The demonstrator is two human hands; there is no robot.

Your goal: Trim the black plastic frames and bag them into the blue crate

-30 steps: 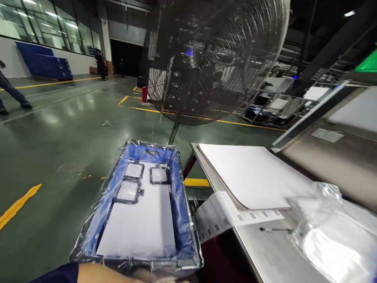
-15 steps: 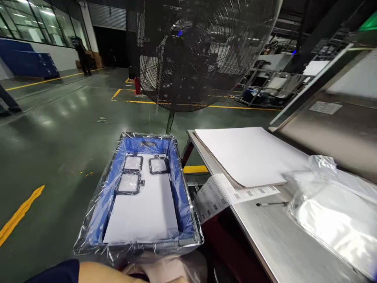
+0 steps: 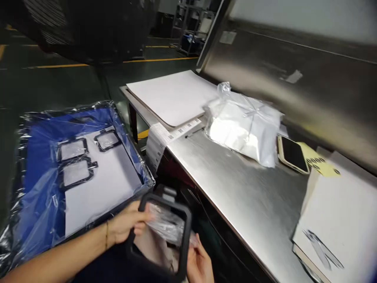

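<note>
My left hand [image 3: 129, 222] is closed on the left side of a black rectangular frame [image 3: 185, 245], tilted in front of me, with a small grey-topped tab at its upper edge. Crumpled clear plastic film [image 3: 167, 226] shows through the frame's opening, close to my left fingertips. At the frame's right side is my right hand [image 3: 200, 261], fingers pinched together where the film seems to come out behind the frame; blur hides the exact grip. To the left, a blue crate [image 3: 44, 135] lined with clear plastic holds white sheet [image 3: 103, 192] and three similar black frames [image 3: 77, 173].
A steel table [image 3: 218, 181] runs along my right. On it are a white sheet stack [image 3: 173, 94], a silvery plastic-wrapped package [image 3: 244, 127], a phone [image 3: 293, 154], yellow stickers [image 3: 319, 159] and tweezers [image 3: 322, 249] on white board. A label strip [image 3: 156, 143] hangs off its edge.
My view has swung right and down toward the table. Both hands have come up into view with a black frame and clear film; before, only a forearm and blurred hand parts showed below the crate.
</note>
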